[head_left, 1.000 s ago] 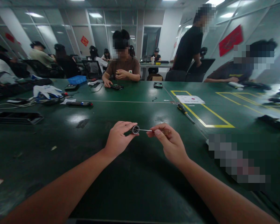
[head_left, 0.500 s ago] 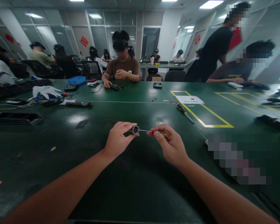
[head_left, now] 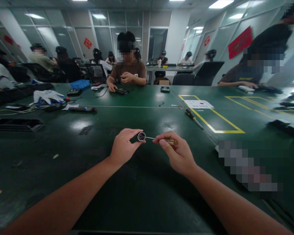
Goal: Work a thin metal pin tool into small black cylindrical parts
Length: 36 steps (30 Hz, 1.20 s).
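Between thumb and fingers, my left hand [head_left: 124,145] grips a small round part [head_left: 141,136] with a pale rim and a dark hollow inside; its exact kind is unclear. Its open end faces toward me and to the right. My right hand [head_left: 177,151] is closed around the amber handle of a thin screwdriver [head_left: 171,141]. The metal shaft points left, and its tip reaches into the mouth of the round part. Both hands are held over the green table [head_left: 137,202], in front of me.
A yellow-and-black screwdriver [head_left: 194,118] lies right of centre, near a white sheet [head_left: 199,104] and yellow tape. On the left are white gloves [head_left: 48,97], a pen-like tool [head_left: 82,110], a blue basket [head_left: 80,84] and a black tray [head_left: 17,124]. A person [head_left: 128,71] sits opposite.
My right hand and the screwdriver have shifted slightly left, and the round part has turned a little more toward me. In the background, a standing person has moved to the right.
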Tool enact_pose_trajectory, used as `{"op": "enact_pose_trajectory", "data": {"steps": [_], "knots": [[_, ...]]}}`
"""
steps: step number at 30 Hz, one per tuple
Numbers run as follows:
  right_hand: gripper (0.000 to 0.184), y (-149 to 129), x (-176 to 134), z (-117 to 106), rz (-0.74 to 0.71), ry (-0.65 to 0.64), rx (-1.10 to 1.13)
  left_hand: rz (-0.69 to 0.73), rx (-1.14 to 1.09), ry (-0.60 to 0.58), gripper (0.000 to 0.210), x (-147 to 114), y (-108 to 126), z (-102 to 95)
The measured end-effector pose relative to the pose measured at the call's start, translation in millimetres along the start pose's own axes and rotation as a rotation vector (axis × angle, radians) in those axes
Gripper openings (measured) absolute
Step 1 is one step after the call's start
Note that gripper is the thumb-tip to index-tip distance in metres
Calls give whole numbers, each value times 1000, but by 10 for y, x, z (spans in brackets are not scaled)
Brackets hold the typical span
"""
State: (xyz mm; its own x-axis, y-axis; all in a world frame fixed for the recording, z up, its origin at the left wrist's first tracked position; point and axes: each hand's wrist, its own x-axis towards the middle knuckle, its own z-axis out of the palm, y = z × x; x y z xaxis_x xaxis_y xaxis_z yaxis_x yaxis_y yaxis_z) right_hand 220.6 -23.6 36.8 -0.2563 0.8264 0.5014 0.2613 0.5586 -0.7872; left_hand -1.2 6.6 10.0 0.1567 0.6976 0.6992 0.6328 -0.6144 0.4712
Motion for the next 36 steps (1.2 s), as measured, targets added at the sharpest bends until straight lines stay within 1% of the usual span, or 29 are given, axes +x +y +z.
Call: {"op": "enact_pose_trajectory", "data": {"steps": [4,9,14,18,22,27,30,33,36], "knots": [[14,-26,-10,-5,-27,31,-89,35,3,-23,32,0,20,-5],[14,-59,-37,20,-32,30,-195,15,16,-32,35,5,21,-2],[14,-49,-31,14,-35,7,-166,-65,3,-67,35,-3,10,5],[12,-39,-34,-3,-67,25,-152,-76,7,-80,35,-15,9,2],[11,-35,-36,-1,-84,69,-132,-61,-7,-94,35,-18,21,0],[12,-36,-30,1,-80,-8,-152,-62,-20,-90,34,-20,24,2],[12,-42,-26,-15,-86,8,-136,-60,-13,-75,35,-24,10,4],[12,-39,-26,-27,-84,49,-115,-25,-17,-49,35,-20,4,4],[11,-31,-32,-25,-71,46,-112,29,-25,-34,35,-9,15,0]]}}
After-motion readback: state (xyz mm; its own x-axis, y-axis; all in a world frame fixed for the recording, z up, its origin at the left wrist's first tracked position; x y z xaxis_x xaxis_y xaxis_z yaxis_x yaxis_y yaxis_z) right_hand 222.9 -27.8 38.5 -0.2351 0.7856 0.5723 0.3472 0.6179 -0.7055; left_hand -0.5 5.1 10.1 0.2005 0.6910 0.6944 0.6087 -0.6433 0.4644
